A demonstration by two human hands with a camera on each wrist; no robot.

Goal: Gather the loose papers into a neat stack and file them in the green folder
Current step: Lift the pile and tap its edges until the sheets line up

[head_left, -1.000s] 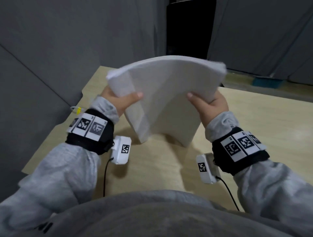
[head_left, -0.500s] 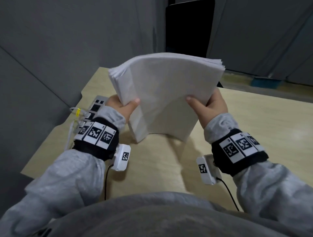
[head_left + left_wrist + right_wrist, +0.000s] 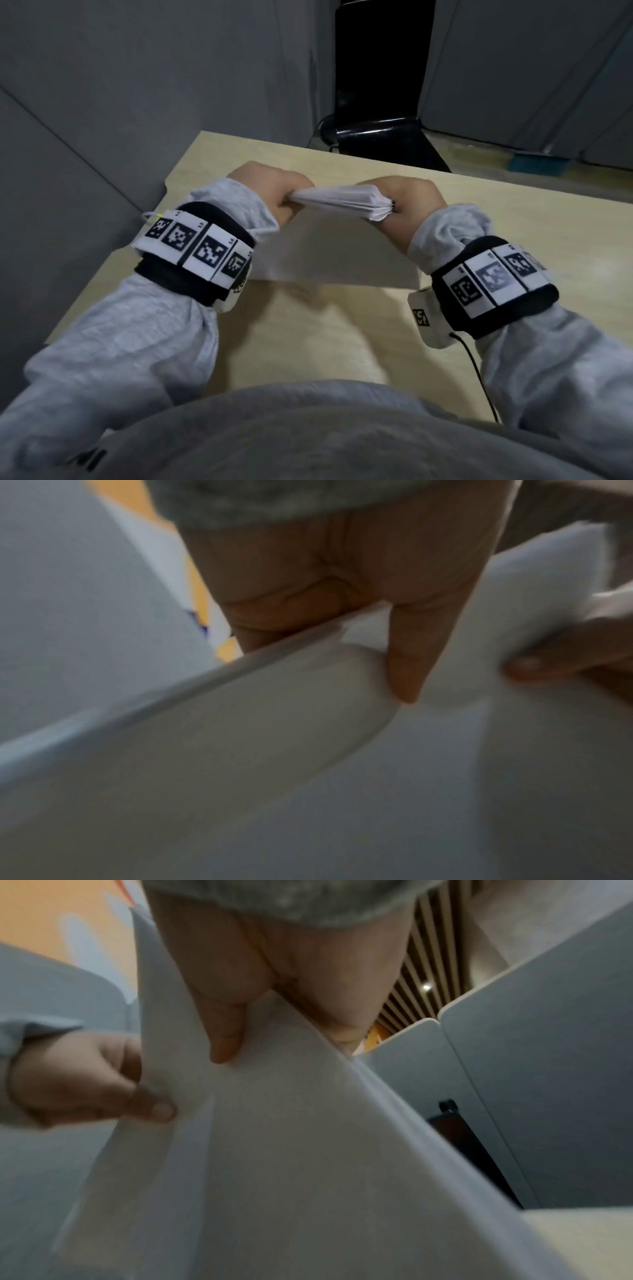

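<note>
Gripped from both sides, the paper stack [image 3: 337, 240] is held upright on the wooden table [image 3: 329, 339], the left hand [image 3: 274, 192] curled round its left edge and the right hand [image 3: 407, 202] round its right. Between the two grips the top edge is seen fanned and uneven, while the bottom edge appears to be rested on the tabletop. Bare table surface is left open toward the person and to the right of the right-hand grip. Both wrist views are blurred, and only the thumbs [image 3: 407, 653] pressed on the near sheet can be made out.
</note>
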